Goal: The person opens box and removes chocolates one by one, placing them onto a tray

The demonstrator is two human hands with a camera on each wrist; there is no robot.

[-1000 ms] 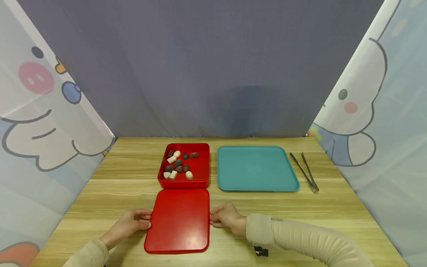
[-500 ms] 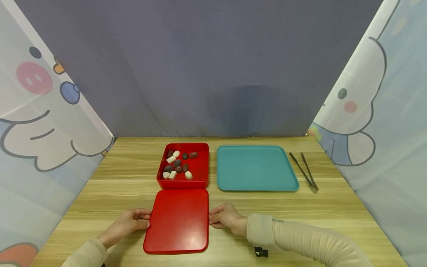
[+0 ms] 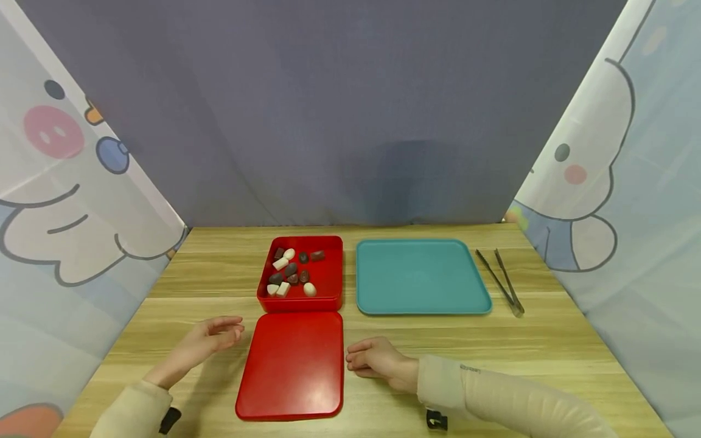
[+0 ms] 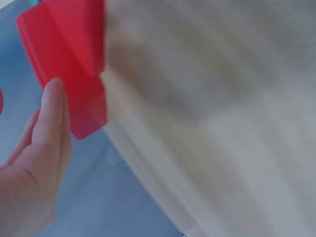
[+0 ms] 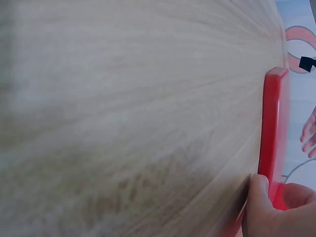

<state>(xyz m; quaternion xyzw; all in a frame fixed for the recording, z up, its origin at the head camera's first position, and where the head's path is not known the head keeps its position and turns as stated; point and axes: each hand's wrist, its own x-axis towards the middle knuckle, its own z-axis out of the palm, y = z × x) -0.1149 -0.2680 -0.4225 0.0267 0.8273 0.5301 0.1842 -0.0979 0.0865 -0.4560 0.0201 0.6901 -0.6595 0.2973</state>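
A flat red lid (image 3: 292,368) lies on the table in front of an open red box (image 3: 328,283). Several dark and white chocolates (image 3: 291,269) sit in that box, mostly in its left half. My left hand (image 3: 199,347) is raised off the lid's left side, fingers extended and holding nothing; the left wrist view shows the same hand (image 4: 42,148) with the red box beyond its fingertips. At the lid's right edge is my right hand (image 3: 380,362), its fingers fairly straight. In the right wrist view, this hand's fingertips (image 5: 259,185) are right at the lid's rim.
A teal tray (image 3: 421,277) lies right of the red box. Beside it, metal tongs (image 3: 502,286) rest with their arms spread. The wooden table (image 3: 465,340) ends at a grey curtain behind, with cartoon-printed cloths on both sides.
My left hand has let go of the lid's left edge and moved up and slightly left. My right hand has eased slightly to the right. The lid has stayed in place.
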